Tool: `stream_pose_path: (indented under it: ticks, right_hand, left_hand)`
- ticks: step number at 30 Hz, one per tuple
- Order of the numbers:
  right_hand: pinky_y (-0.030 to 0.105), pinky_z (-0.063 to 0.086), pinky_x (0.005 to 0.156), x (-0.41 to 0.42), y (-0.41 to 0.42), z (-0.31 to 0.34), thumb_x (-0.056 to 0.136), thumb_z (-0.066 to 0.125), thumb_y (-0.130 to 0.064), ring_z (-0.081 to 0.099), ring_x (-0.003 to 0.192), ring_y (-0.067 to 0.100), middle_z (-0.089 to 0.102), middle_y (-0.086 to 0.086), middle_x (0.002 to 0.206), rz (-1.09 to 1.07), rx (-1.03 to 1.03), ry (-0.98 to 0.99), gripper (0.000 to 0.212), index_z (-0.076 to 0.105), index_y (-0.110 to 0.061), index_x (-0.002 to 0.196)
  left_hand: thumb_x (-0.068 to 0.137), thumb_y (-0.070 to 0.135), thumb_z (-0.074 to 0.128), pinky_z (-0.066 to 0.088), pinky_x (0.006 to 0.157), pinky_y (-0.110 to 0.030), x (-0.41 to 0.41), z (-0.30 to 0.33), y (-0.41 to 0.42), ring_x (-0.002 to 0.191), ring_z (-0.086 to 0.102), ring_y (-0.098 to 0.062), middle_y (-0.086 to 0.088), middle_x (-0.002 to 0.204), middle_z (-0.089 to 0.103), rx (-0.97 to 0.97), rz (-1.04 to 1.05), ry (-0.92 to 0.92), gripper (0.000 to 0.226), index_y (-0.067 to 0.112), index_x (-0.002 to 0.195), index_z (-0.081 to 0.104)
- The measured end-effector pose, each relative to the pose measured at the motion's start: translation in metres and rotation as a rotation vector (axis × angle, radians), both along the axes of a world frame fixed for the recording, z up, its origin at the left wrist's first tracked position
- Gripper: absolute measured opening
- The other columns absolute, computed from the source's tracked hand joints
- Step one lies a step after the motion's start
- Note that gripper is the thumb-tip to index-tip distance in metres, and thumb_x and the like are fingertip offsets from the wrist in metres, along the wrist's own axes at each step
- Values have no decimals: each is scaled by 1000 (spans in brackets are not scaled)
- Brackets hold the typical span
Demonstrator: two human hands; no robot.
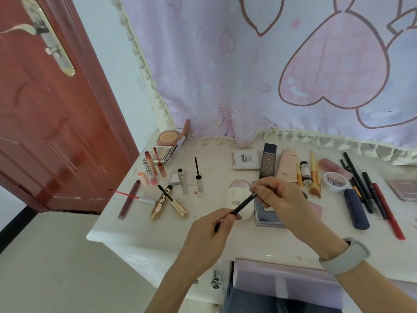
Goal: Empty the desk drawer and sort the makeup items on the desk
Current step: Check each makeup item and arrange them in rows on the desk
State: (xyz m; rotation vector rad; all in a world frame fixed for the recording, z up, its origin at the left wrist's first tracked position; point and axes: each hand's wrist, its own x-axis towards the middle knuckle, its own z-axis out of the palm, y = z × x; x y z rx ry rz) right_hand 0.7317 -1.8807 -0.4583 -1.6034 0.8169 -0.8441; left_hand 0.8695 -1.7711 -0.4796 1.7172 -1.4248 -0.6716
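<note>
Drawer (286, 283) open at near edge, under the wrists. Left hand (211, 231) & right hand (276, 197) each pinch one end of a black pencil (242, 204) above the table (146, 231), mid-front. Pencil looks light, stiff, thin; prob best gripped mid-shaft w/ fingertips.

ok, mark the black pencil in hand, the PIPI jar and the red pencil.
black pencil (242, 203), head view, mid-shaft between the hands
PIPI jar (335, 182), head view, printed top
red pencil (387, 211), head view, mid-shaft

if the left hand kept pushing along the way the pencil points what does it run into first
Most likely the right hand, which already pinches the far end of the black pencil that the left hand holds; depth is hard to judge.
</note>
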Motion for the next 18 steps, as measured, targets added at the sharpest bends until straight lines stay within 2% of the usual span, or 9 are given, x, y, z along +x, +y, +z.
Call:
stream_pose_path:
  ticks: [5, 7, 10, 12, 13, 15, 18]
  right_hand:
    - [12, 44, 55, 5, 3, 0, 88, 52, 4, 51, 53, 2, 59, -9, 54, 75, -23, 7, 28, 64, -19, 77]
    - [12, 43, 54, 6, 3, -1, 88, 52, 4, 50, 52, 2, 59, -9, 53, 60, -48, 11, 29, 64, -20, 76]
    - [12, 44, 54, 7, 0, -2, 88, 52, 3, 51, 54, 4, 59, -7, 54, 40, -53, 14, 30, 65, -21, 75]
    - [12, 44, 54, 8, -1, -2, 88, 53, 2, 51, 54, 4, 61, -9, 54, 65, -47, 26, 28, 65, -20, 76]
    - [12, 44, 53, 8, -2, -1, 88, 53, 2, 51, 53, 4, 61, -9, 54, 78, -43, 32, 26, 65, -19, 77]
    - [11, 45, 53, 7, -5, 2, 87, 54, 1, 52, 51, 3, 62, -8, 54, 53, -36, 8, 22, 65, -17, 79]
    - [9, 46, 56, 6, -11, 5, 86, 56, -2, 56, 55, 1, 63, -8, 59, -137, -74, -78, 13, 64, -12, 85]
  left_hand:
    - [96, 17, 44, 36, 56, -10, 2, -6, 3, 64, 50, 2, 18, 62, 49, -97, 66, -182, 20, 23, 103, 61]
    - [95, 17, 45, 34, 52, -9, -3, -7, 5, 57, 49, 2, 18, 55, 50, -143, 84, -163, 20, 20, 102, 64]
    - [91, 33, 39, 32, 49, -11, -2, -9, 5, 55, 47, -4, 26, 62, 53, -153, 98, -125, 29, 24, 102, 65]
    - [93, 34, 40, 34, 52, -12, 2, -10, 5, 59, 48, -4, 18, 60, 52, -116, 94, -95, 29, 28, 111, 62]
    - [95, 32, 42, 35, 55, -11, 5, -9, 5, 61, 49, -1, 18, 62, 52, -78, 87, -76, 29, 30, 120, 57]
    - [94, 32, 46, 38, 62, -7, 10, -7, 7, 66, 50, 6, 20, 76, 52, 43, 86, -18, 41, 33, 135, 40]
    - [96, 18, 41, 38, 59, -3, 20, -8, 12, 64, 50, 6, 16, 93, 54, 194, 116, 64, 53, 27, 144, 21]
